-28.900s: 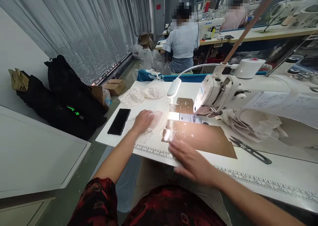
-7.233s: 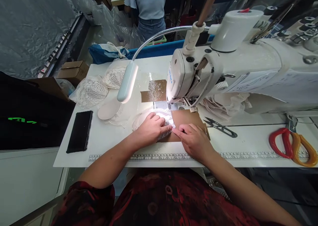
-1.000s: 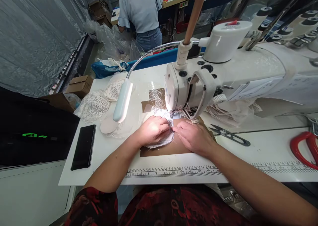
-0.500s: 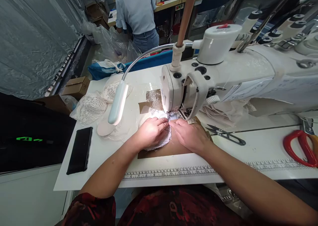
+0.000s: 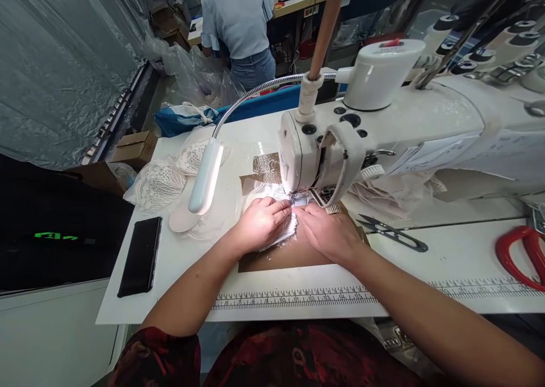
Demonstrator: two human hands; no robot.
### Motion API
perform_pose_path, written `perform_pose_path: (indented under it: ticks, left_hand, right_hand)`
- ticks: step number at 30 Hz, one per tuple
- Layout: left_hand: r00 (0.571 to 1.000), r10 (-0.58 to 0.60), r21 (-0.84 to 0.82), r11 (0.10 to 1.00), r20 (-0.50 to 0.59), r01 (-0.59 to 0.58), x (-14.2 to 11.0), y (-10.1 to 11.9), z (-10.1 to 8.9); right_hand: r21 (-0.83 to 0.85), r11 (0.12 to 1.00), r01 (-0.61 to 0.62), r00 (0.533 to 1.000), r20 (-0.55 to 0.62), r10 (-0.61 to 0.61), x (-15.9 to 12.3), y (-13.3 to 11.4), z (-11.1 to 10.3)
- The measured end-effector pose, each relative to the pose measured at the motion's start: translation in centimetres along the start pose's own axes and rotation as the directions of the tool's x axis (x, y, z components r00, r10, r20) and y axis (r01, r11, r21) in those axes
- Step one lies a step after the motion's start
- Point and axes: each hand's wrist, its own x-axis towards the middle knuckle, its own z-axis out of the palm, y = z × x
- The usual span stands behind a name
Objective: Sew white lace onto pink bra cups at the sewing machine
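Note:
A white lace bra cup (image 5: pixel 286 235) lies on the brown board (image 5: pixel 306 253) under the needle area of the sewing machine (image 5: pixel 302 154). With fingers together and bent, my left hand (image 5: pixel 263 221) presses and grips the cup from its left side. My right hand (image 5: pixel 326 229) pinches the cup's right edge close to the presser foot, its fingertips almost meeting those of the left. Both hands cover much of the cup, and the exact fingertip contact is hidden. The lamp (image 5: pixel 206 174) lights the spot.
Lace cups (image 5: pixel 155 183), a smooth beige pad (image 5: pixel 184 217) and a phone (image 5: pixel 139 256) lie left. Thread snips (image 5: pixel 394 232), red-handled scissors (image 5: pixel 522 256) and stacked sheer fabric (image 5: pixel 387 194) are right. A ruler strip (image 5: pixel 293 299) runs along the front edge. A person (image 5: pixel 238 24) sits ahead.
Earlier my left hand lay on sheer fabric and my right hovered over the board; both came to the needle. In the last second the cup has turned slightly and less shows below my left hand.

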Motion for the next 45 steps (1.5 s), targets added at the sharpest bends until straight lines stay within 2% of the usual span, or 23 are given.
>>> perform_pose_path:
  ticks: [16,22,28,36,42,45]
  left_hand:
    - [0.999,-0.051,-0.044,0.998,-0.011,0.050,0.1,-0.7,0.2]
    - [0.996,-0.076,-0.035,0.997,-0.046,0.074,0.2,-1.1,0.6]
    - [0.991,-0.105,0.006,0.994,-0.086,0.105,-0.1,-1.3,0.9]
    - [0.999,0.036,-0.082,0.996,0.013,-0.034,-0.6,-1.3,-0.2]
    - [0.994,0.102,-0.110,0.989,0.039,-0.097,-0.7,-1.7,-0.3]
    - [0.993,0.111,-0.120,0.987,0.040,-0.106,-0.8,-1.9,-0.3]
  right_hand:
    - [0.075,0.995,0.063,0.998,-0.024,-0.061,-0.5,0.8,0.2]
    - [0.041,0.999,-0.001,0.999,0.032,0.000,-0.2,0.5,0.2]
    - [0.056,0.998,-0.018,0.999,0.030,0.016,0.0,0.7,0.5]
    - [0.107,0.993,-0.041,0.998,-0.035,0.045,-0.3,1.0,0.4]
    - [0.109,0.993,0.048,0.998,-0.048,-0.043,-0.3,1.0,0.3]
    - [0.110,0.994,0.028,0.999,-0.047,-0.023,-0.3,1.1,0.3]
